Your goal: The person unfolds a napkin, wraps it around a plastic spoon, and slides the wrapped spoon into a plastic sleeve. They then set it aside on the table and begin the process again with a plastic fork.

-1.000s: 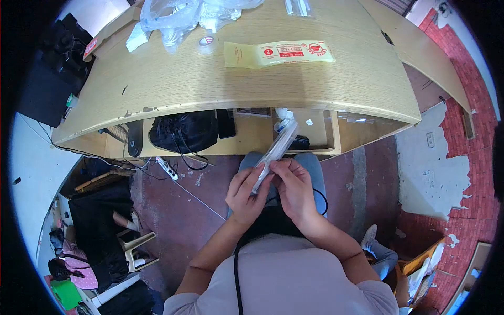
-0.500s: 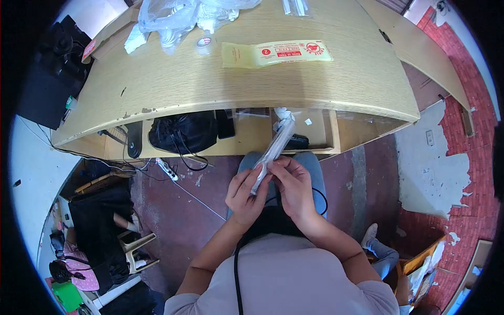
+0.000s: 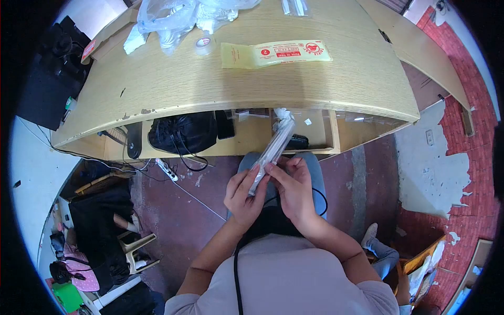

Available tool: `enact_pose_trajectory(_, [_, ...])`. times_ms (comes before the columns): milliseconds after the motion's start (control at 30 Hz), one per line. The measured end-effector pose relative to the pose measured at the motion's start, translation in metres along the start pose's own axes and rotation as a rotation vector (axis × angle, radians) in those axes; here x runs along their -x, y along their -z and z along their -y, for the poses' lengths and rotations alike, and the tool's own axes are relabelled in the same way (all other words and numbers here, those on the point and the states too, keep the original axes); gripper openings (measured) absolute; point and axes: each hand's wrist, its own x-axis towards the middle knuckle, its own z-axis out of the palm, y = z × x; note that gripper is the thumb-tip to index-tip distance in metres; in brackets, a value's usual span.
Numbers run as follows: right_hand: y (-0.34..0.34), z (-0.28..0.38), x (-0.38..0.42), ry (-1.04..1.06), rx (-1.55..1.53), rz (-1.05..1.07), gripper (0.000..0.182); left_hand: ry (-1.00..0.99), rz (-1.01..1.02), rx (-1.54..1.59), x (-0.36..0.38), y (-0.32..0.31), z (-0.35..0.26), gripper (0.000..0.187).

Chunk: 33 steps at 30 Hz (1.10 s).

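Note:
A long clear plastic packet [image 3: 276, 145] with thin white pieces inside is held slanted over my lap, its crumpled white far end in front of the drawer. My left hand [image 3: 243, 194] is closed round its lower end. From the other side, my right hand [image 3: 292, 188] pinches the packet with thumb and fingers, close to the left fingertips. What exactly the white pieces are I cannot make out. On the table ahead lies a yellow plastic pack [image 3: 289, 53] with red print, beside a roll of clear tape [image 3: 203, 45].
The wooden table [image 3: 173, 86] has translucent plastic bags [image 3: 170, 18] at its back edge. Under its top, a black drawstring bag [image 3: 184, 132] and a phone-like dark slab [image 3: 226, 124] lie in the open compartment. A power strip [image 3: 167, 169] hangs left. Other people sit at both sides.
My right fingers have shifted slightly on the packet, the thumb now lying flatter along it. The packet has tilted a little, while my left hand stays nearly in place.

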Motion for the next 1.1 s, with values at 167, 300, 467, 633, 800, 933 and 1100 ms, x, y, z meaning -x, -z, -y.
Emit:
enact_pose_trajectory(167, [0.0, 0.006, 0.0, -0.061, -0.041, 0.036, 0.031, 0.048, 0.019, 0.058, -0.004, 0.001, -0.004, 0.036])
enact_pose_trajectory(300, [0.009, 0.004, -0.004, -0.063, -0.028, 0.084, 0.028, 0.133, 0.027, 0.126, -0.006, 0.002, -0.005, 0.036])
enact_pose_trajectory(467, [0.012, 0.005, -0.005, -0.067, 0.019, 0.116, 0.023, 0.169, 0.032, 0.143, -0.004, 0.002, -0.005, 0.035])
enact_pose_trajectory(633, [0.001, 0.015, -0.004, -0.123, -0.028, 0.14, 0.026, 0.209, 0.039, 0.191, -0.004, 0.002, -0.005, 0.035])
enact_pose_trajectory(800, [0.003, 0.008, -0.013, -0.134, 0.044, 0.156, 0.025, 0.151, 0.093, 0.206, -0.001, 0.003, -0.003, 0.036])
enact_pose_trajectory(933, [0.005, 0.005, -0.015, -0.139, -0.034, 0.122, 0.021, 0.058, 0.087, 0.165, 0.001, 0.001, -0.002, 0.037])
enact_pose_trajectory(1100, [0.003, 0.002, -0.015, -0.083, -0.05, 0.094, 0.018, 0.114, 0.123, 0.156, 0.002, 0.001, -0.003, 0.043])
